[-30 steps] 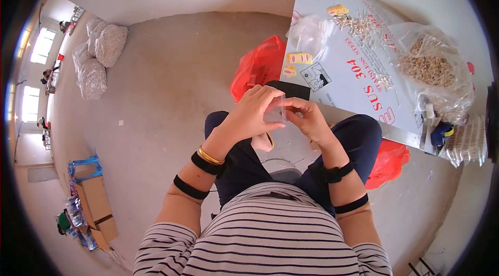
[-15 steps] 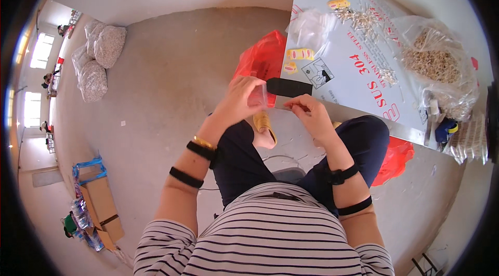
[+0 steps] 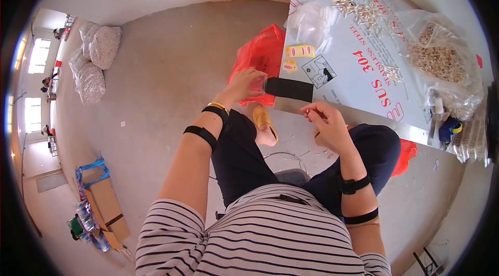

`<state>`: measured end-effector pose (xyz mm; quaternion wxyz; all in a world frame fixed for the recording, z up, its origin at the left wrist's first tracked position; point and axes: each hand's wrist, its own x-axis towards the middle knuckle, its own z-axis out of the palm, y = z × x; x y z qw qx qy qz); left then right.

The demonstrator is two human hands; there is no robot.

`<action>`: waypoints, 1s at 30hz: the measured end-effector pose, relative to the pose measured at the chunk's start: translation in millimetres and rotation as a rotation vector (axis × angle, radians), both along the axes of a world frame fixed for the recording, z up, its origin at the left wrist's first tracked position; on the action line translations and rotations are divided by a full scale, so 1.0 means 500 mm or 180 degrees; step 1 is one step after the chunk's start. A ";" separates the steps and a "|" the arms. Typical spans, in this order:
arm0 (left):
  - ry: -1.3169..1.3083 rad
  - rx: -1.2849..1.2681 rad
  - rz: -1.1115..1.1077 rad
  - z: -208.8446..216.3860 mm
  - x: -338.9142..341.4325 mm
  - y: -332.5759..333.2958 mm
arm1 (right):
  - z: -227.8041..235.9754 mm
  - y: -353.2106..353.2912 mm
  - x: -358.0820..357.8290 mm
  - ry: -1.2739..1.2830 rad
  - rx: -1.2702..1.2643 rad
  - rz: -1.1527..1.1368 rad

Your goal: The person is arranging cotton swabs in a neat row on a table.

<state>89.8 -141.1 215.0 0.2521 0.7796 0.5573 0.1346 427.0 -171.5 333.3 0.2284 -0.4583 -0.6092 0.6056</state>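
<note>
My left hand is closed around a small clear plastic container, held beside the near left corner of the metal-topped table. That container touches or nearly touches the end of a black pad lying across the table's edge. Just off the near edge, my right hand has its thumb and fingertips pinched together; what they hold, if anything, is too small to make out. Yellow printed cards lie on the tabletop beyond the pad. Farther back is a loose pile of cotton swabs.
Clear plastic bags are heaped on the table. A large bag of swabs stands at its right. A red plastic bag hangs by its left side. Filled sacks and a cardboard box are at far left.
My left hand has turned and brought the container up to the black pad's end. My right hand has drawn back to the right and slightly nearer, fingers still pinched.
</note>
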 end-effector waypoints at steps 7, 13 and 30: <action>-0.0197 -0.0032 -0.0157 -0.010 0.033 0.010 | 0.003 0.005 0.001 -0.0134 0.0094 0.0061; -0.0138 -0.0128 0.0055 -0.036 0.023 -0.002 | 0.009 0.002 -0.006 -0.0075 0.0171 0.0143; 0.0184 0.0303 -0.0268 0.012 0.083 0.022 | 0.018 -0.003 0.000 -0.0207 0.0151 0.0140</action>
